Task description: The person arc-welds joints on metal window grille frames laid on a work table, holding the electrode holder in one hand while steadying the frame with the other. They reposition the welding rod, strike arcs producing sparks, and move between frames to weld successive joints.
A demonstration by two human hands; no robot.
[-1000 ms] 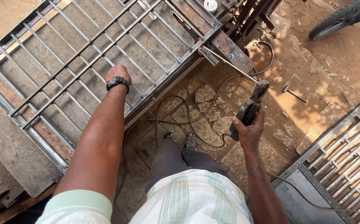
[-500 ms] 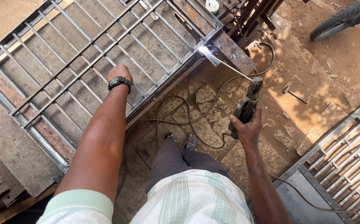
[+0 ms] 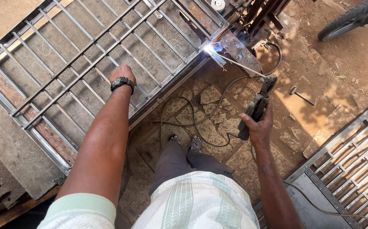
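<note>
Welding electrode (image 3: pixel 239 66), a thin rod, runs up and to the left from the fingers of the right hand (image 3: pixel 258 127), its far tip burning in a bright arc (image 3: pixel 211 47) at the near edge of the metal grille (image 3: pixel 90 63). Its long axis slants from the electrode holder (image 3: pixel 258 104), which the right-hand fingers grasp in a closed fist, toward the corner where the grille's frame meets a rusty flat bar (image 3: pixel 239 51). So the weld spot lies ahead and left of the right fingers, a rod's length away, and well to the right of the left hand (image 3: pixel 122 75).

The left hand, with a black wristwatch (image 3: pixel 121 82), rests knuckles up on the grille's bars; whether its fingers curl round a bar or merely press flat cannot be told. A black cable (image 3: pixel 179 110) loops over the cracked stone floor (image 3: pixel 211 95) beside the sandalled feet (image 3: pixel 184 142).

Glare and smoke hide the joint itself. A second grille (image 3: pixel 353 157) is cut off at the right, a tyre (image 3: pixel 353 17) at the top, and a small hammer (image 3: pixel 300 95) lies past the holder.
</note>
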